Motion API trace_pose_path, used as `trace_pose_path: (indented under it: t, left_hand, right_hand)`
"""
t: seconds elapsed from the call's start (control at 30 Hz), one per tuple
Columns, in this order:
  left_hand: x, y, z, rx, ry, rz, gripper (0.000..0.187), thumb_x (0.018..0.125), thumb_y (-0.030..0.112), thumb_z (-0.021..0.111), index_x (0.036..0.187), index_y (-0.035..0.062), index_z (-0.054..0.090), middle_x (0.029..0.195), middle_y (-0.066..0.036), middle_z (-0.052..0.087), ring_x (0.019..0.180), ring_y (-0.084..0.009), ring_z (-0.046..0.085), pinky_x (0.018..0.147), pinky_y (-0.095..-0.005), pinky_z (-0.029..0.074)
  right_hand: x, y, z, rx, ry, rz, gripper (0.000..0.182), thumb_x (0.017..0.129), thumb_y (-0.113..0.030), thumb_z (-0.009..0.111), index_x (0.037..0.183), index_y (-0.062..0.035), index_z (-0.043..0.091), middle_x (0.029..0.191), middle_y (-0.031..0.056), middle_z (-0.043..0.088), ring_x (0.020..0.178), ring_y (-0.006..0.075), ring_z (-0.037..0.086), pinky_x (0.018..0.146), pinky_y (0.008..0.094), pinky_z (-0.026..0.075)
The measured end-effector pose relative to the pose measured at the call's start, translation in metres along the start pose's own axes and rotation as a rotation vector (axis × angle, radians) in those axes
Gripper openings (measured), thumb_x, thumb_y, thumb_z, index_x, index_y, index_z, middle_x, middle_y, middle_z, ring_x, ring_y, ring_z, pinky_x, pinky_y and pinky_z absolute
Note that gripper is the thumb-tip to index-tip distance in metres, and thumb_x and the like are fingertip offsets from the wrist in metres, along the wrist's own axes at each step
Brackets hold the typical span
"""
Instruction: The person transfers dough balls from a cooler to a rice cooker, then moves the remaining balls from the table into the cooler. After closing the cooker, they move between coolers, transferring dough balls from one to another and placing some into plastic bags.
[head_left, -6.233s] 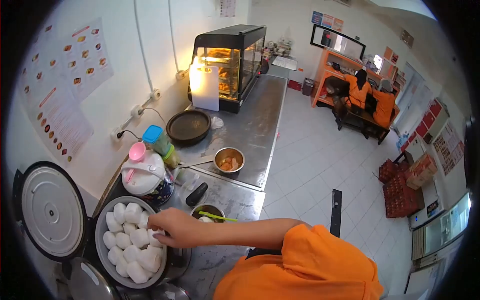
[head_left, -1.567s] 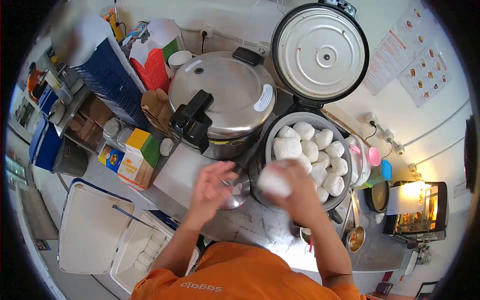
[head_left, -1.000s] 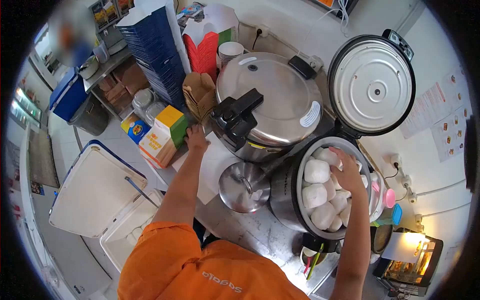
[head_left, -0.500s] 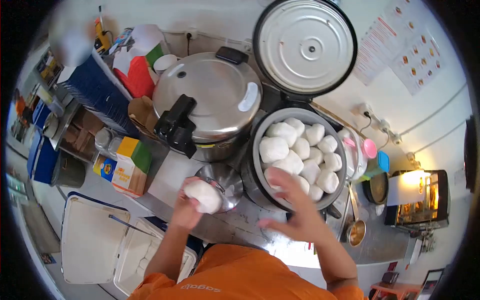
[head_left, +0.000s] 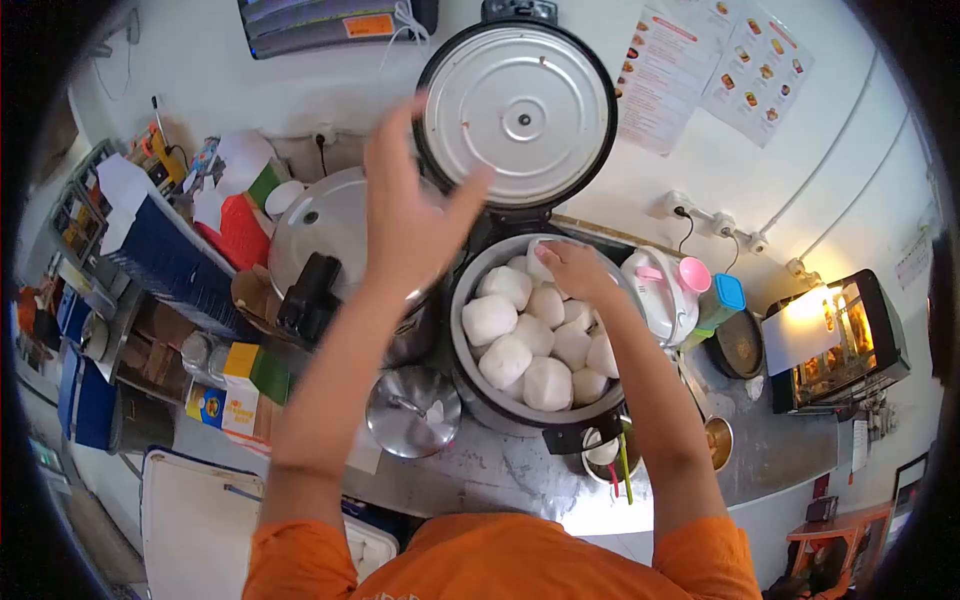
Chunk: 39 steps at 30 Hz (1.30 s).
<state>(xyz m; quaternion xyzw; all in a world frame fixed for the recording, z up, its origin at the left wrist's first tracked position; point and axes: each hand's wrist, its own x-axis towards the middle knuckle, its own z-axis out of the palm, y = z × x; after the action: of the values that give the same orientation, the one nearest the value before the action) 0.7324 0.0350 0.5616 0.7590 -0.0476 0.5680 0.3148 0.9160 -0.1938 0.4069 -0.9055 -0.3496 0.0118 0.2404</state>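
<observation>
My right hand (head_left: 578, 268) reaches into the far side of an open rice cooker (head_left: 463, 340). Its fingers are closed around a rounded white bundle (head_left: 540, 258), partly hidden by the hand. Several similar white bundles (head_left: 505, 362) fill the pot beneath. Raised and slightly blurred, my left hand (head_left: 420, 215) has its thumb and fingers apart and holds nothing. Behind its fingertips stands the cooker's raised lid (head_left: 525, 125). A second, closed cooker (head_left: 325, 215) is partly covered by my left hand and forearm.
A round metal lid (head_left: 412, 410) lies on the steel counter (head_left: 500, 462) beside the cooker. A small container with utensils (head_left: 612, 455) stands in front. To the right are a white jug (head_left: 660, 295), a pan (head_left: 735, 345) and a lit display case (head_left: 840, 345). Stacked dark boxes (head_left: 180, 260) stand left.
The white bundle that was in my left hand has left it, and that hand has risen toward the upright lid. My right hand has moved to the pot's far side. The view has shifted.
</observation>
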Motion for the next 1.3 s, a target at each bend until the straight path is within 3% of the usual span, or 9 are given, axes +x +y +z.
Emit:
trace_pose_path:
  t: [0.13, 0.2, 0.3, 0.5, 0.67, 0.83, 1.03, 1.2, 1.3]
  left_hand:
    - [0.129, -0.098, 0.088, 0.507, -0.027, -0.004, 0.093, 0.086, 0.060, 0.071, 0.150, 0.0011, 0.039, 0.145, -0.024, 0.053, 0.137, -0.0432, 0.047, 0.111, -0.0494, 0.040]
    - [0.159, -0.152, 0.110, 0.222, -0.346, -0.269, 0.081, 0.094, 0.065, 0.058, 0.147, 0.0044, 0.049, 0.139, -0.024, 0.060, 0.130, -0.0409, 0.056, 0.107, -0.0458, 0.044]
    - [0.174, -0.178, 0.113, 0.219, -0.355, -0.262, 0.058, 0.102, 0.056, 0.050, 0.128, 0.0076, 0.067, 0.126, -0.018, 0.070, 0.117, -0.0353, 0.066, 0.101, -0.0425, 0.049]
    - [0.118, -0.076, 0.066, 0.047, -0.198, -0.022, 0.028, 0.099, 0.025, 0.066, 0.116, 0.0045, 0.070, 0.108, -0.013, 0.072, 0.097, -0.0266, 0.069, 0.089, -0.0345, 0.051]
    - [0.001, 0.005, 0.010, -0.067, -0.212, 0.201, 0.030, 0.087, 0.021, 0.079, 0.114, 0.0080, 0.071, 0.113, -0.010, 0.070, 0.105, -0.0243, 0.064, 0.091, -0.0383, 0.049]
    - [-0.119, 0.051, -0.024, 0.033, -0.363, 0.236, 0.038, 0.077, 0.026, 0.087, 0.107, 0.0100, 0.070, 0.120, -0.012, 0.068, 0.109, -0.0332, 0.063, 0.103, -0.0465, 0.042]
    - [-0.209, 0.112, -0.029, 0.030, -0.577, -0.029, 0.060, 0.080, 0.038, 0.086, 0.125, 0.0074, 0.059, 0.143, -0.016, 0.056, 0.130, -0.0386, 0.053, 0.109, -0.0512, 0.036]
    - [-0.243, 0.146, 0.033, -0.429, -0.586, -0.226, 0.080, 0.092, 0.044, 0.072, 0.146, -0.0064, 0.041, 0.151, -0.028, 0.045, 0.143, -0.0472, 0.038, 0.114, -0.0610, 0.027]
    - [-0.267, 0.169, 0.049, -0.166, -0.676, -0.243, 0.089, 0.098, 0.051, 0.060, 0.153, -0.0106, 0.027, 0.152, -0.037, 0.037, 0.142, -0.0528, 0.038, 0.114, -0.0672, 0.022]
  right_hand:
    - [-0.019, -0.027, -0.080, 0.350, 0.339, -0.014, 0.043, 0.098, -0.040, 0.063, 0.127, -0.0080, 0.068, 0.121, 0.0244, 0.070, 0.121, 0.0439, 0.061, 0.099, 0.0476, 0.050]
    - [-0.049, -0.039, -0.118, 0.362, 0.382, 0.027, 0.044, 0.098, -0.039, 0.064, 0.126, -0.0057, 0.068, 0.121, 0.0230, 0.070, 0.121, 0.0411, 0.062, 0.099, 0.0472, 0.050]
    - [-0.090, -0.025, -0.160, 0.386, 0.468, 0.060, 0.044, 0.098, -0.035, 0.066, 0.125, -0.0015, 0.066, 0.121, 0.0196, 0.070, 0.120, 0.0343, 0.062, 0.098, 0.0447, 0.050]
    - [-0.145, -0.026, -0.206, 0.572, 0.553, 0.071, 0.041, 0.098, -0.020, 0.070, 0.131, 0.0013, 0.060, 0.129, 0.0142, 0.064, 0.122, 0.0237, 0.061, 0.098, 0.0338, 0.052]
    - [-0.155, -0.066, -0.228, 0.508, 0.946, -0.321, 0.080, 0.093, -0.040, 0.072, 0.154, -0.0044, 0.035, 0.151, 0.0195, 0.048, 0.133, 0.0317, 0.052, 0.109, 0.0461, 0.040]
    - [-0.189, -0.092, -0.202, 0.579, 0.536, -0.406, 0.092, 0.084, -0.030, 0.082, 0.157, -0.0025, 0.032, 0.153, 0.0187, 0.045, 0.135, 0.0329, 0.050, 0.110, 0.0458, 0.042]
    - [-0.242, -0.086, -0.057, 0.519, 0.437, -0.012, 0.075, 0.087, -0.022, 0.081, 0.146, 0.0006, 0.041, 0.135, 0.0217, 0.057, 0.096, 0.0262, 0.070, 0.084, 0.0378, 0.055]
    - [-0.252, -0.089, -0.036, 0.279, 0.506, 0.148, 0.057, 0.082, -0.021, 0.081, 0.132, -0.0057, 0.058, 0.105, 0.0110, 0.069, 0.085, 0.0232, 0.064, 0.088, 0.0406, 0.043]
    - [-0.262, -0.083, -0.034, 0.277, 0.497, 0.132, 0.048, 0.079, -0.022, 0.081, 0.122, -0.0084, 0.065, 0.091, 0.0055, 0.069, 0.081, 0.0215, 0.060, 0.089, 0.0375, 0.036]
